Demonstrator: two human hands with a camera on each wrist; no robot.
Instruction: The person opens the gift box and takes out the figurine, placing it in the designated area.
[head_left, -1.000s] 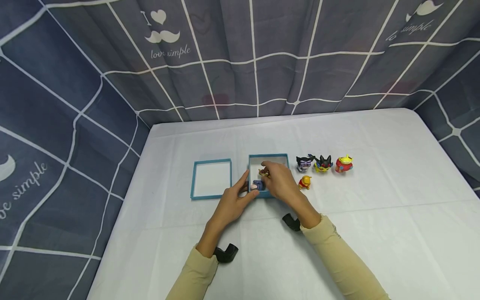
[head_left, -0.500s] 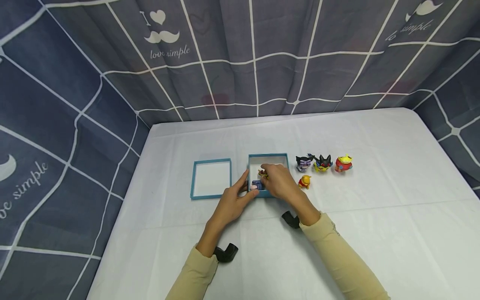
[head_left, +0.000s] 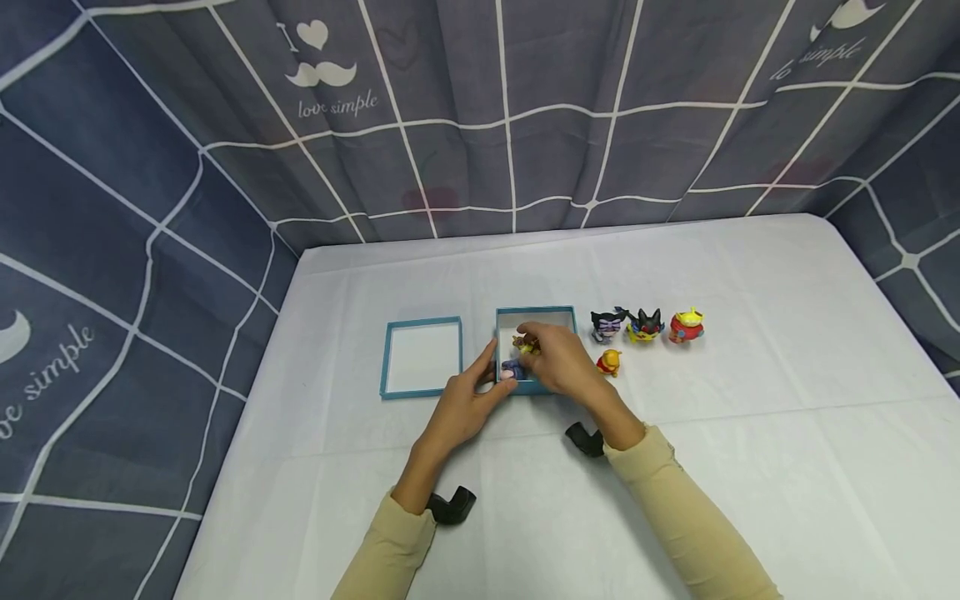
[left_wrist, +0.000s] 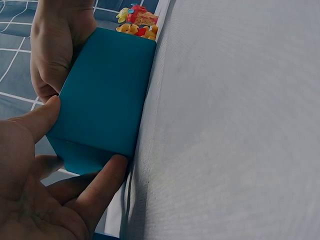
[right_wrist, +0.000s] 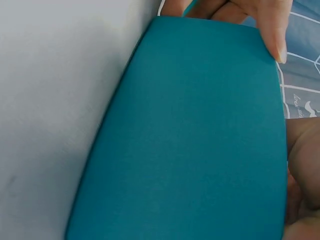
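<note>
A teal box (head_left: pixel 536 312) with a white inside stands without its lid in the middle of the table. My left hand (head_left: pixel 463 410) holds its near left corner, thumb at the front rim and fingers along the left side. Inside the box, my right hand (head_left: pixel 561 360) pinches a small brown and yellow toy figure (head_left: pixel 522 343), partly hidden by the fingers. A blue-purple figure (head_left: pixel 513 368) lies in the box's near left corner. In the right wrist view the box's outer wall (right_wrist: pixel 185 130) covers most of the right hand's work.
The teal-rimmed lid (head_left: pixel 423 393) lies left of the box, its white inside up. To the right stand a black and purple figure (head_left: pixel 606 327), a black-eared yellow figure (head_left: pixel 646 327), a red figure (head_left: pixel 686 327) and a Winnie-the-Pooh figure (head_left: pixel 609 362). A gridded curtain (head_left: pixel 450 167) hangs behind the table.
My right hand has shifted very slightly left, and the brown and yellow figure in its fingers has moved a little with it. The left hand keeps its place on the box.
</note>
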